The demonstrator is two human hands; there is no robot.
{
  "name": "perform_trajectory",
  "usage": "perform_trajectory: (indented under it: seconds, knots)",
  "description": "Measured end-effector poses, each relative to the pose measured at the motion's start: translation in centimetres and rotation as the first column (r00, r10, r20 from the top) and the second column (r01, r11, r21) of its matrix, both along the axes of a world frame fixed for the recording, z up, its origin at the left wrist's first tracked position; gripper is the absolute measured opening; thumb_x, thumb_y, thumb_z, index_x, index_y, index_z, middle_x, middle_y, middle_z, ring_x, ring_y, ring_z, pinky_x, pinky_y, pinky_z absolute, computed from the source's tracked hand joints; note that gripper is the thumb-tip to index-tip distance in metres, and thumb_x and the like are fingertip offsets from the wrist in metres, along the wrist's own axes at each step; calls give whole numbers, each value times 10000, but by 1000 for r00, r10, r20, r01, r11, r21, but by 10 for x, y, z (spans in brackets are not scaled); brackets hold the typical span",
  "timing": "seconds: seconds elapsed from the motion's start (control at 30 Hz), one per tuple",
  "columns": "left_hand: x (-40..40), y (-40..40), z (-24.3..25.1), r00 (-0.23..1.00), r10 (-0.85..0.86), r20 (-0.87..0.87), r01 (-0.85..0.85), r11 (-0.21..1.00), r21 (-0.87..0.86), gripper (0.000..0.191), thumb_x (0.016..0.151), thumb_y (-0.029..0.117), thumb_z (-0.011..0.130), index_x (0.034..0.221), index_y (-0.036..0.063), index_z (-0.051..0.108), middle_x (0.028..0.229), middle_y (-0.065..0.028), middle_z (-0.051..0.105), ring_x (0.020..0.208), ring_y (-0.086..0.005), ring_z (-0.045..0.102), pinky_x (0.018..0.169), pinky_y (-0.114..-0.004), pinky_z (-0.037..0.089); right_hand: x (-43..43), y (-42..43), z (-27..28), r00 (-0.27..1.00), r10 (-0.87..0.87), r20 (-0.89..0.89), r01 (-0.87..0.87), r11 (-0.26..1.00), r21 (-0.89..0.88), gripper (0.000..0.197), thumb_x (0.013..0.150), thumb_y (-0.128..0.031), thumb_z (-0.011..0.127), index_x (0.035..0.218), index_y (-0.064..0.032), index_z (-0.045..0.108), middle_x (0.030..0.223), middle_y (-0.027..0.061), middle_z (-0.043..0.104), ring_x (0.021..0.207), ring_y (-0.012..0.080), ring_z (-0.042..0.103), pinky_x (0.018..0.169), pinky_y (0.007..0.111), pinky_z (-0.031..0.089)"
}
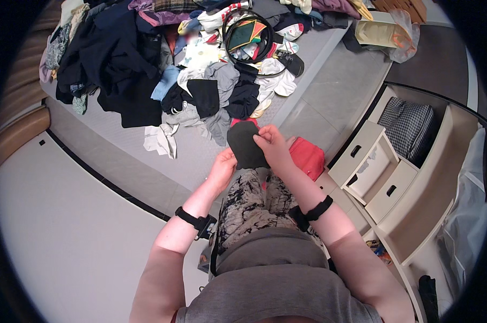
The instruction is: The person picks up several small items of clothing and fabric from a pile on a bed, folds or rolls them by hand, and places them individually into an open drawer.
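Between my two hands I hold a flat dark grey cloth piece (247, 145) with a rounded upper end. My left hand (223, 167) grips its lower left edge. The thumb and fingers of my right hand (273, 143) pinch its right side. Behind the cloth's upper edge shows a bit of a red item (245, 120), mostly hidden. Just beyond lie a folded black cloth (204, 97), a dark navy garment (243, 97) and a crumpled grey garment (223, 78). A white sock-like cloth (161, 141) is farther left.
A large clothes heap (110, 60) covers the mattress (118, 141). A coiled black cable (227, 44) rests on it. At right are a red fabric item (308, 157), an open drawer (374, 171) and a checked bag (406, 125) in a cabinet. A white surface (74, 226) extends left.
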State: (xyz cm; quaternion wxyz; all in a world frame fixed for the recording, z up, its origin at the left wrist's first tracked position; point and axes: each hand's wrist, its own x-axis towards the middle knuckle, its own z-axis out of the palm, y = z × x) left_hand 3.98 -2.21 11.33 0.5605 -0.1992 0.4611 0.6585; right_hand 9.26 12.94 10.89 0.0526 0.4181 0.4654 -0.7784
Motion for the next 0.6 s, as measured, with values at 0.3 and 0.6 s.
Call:
perform_trajectory:
  seconds: [0.3,0.6]
  knots:
    - [15,-17,-37,998,42,37,-44,998,47,288,852,27,407,1097,-5,555,989,-30,629,860,-76,579,751,-200,446,19,1,0,984,95,152,-171,755,633,168,795,-110,640,849,-12,515,828,64,532,652,93,495,578,226,414]
    - [12,18,-5,926,167,340,-215,971,107,334,922,148,404,1234,33,439,1143,-70,559,1007,-171,567,879,-301,454,15,6,7,994,66,86,-82,976,202,155,856,-149,581,807,-7,543,667,-25,521,613,47,455,564,205,387]
